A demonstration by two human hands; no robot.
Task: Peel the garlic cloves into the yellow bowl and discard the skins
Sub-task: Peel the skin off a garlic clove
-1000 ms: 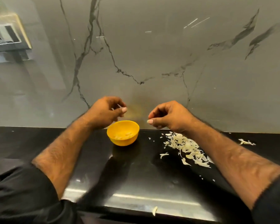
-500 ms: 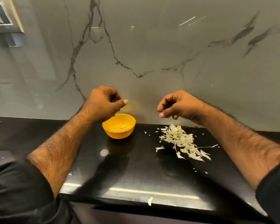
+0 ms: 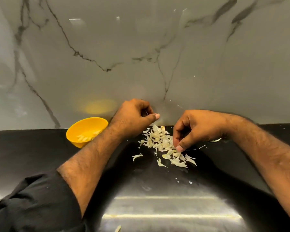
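You see a glossy black stone counter [image 3: 40,153], polished veined marble wall [image 3: 141,47], smooth plastic-looking yellow bowl [image 3: 77,143], papery dry skins [image 3: 162,144], matt black cloth sleeve [image 3: 37,203].

The left forearm [image 3: 97,153] covers the right rim of the yellow bowl [image 3: 84,131]. Whether the curled left hand [image 3: 134,118] holds anything cannot be told. The right hand [image 3: 196,128] hides part of the skin pile [image 3: 159,141]. A scrap [image 3: 117,229] at the countertop's [image 3: 32,148] front edge is cropped.
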